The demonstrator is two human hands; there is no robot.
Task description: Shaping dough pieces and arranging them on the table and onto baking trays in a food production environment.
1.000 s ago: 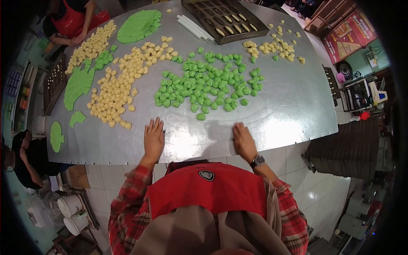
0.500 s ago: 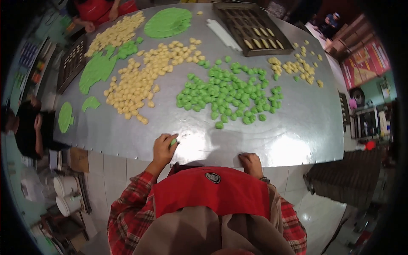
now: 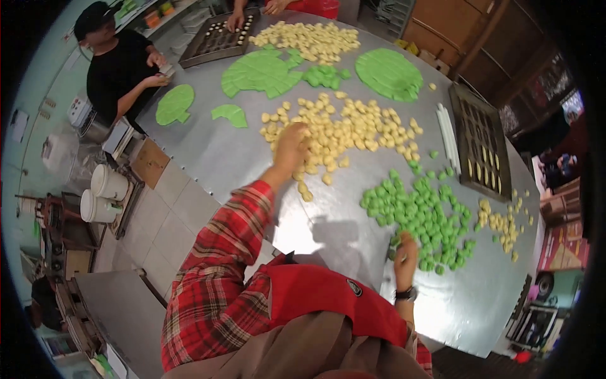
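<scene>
My left hand [image 3: 291, 150] reaches over the near left part of a spread of yellow dough balls [image 3: 372, 126]. Its back is toward me, and its fingertips are hidden among the balls. At the near edge of a heap of green dough balls [image 3: 435, 221], my right hand [image 3: 406, 258] has its fingers curled around a green dough ball [image 3: 394, 241], which is partly covered and in shadow. Both groups of balls lie loose on a shiny metal table [image 3: 328, 221].
Flat green dough sheets [image 3: 259, 72] lie toward the back, near more yellow dough pieces [image 3: 309, 39]. At right are white rods [image 3: 447, 139] and a dark moulded tray [image 3: 483, 145] with some filled hollows. A person in black [image 3: 120, 69] stands at the left; another's hands work over a tray [image 3: 218, 41].
My view has turned left. My left hand, which held a green piece near the table edge, has moved forward to the yellow balls. My right hand has moved from the edge to the green balls.
</scene>
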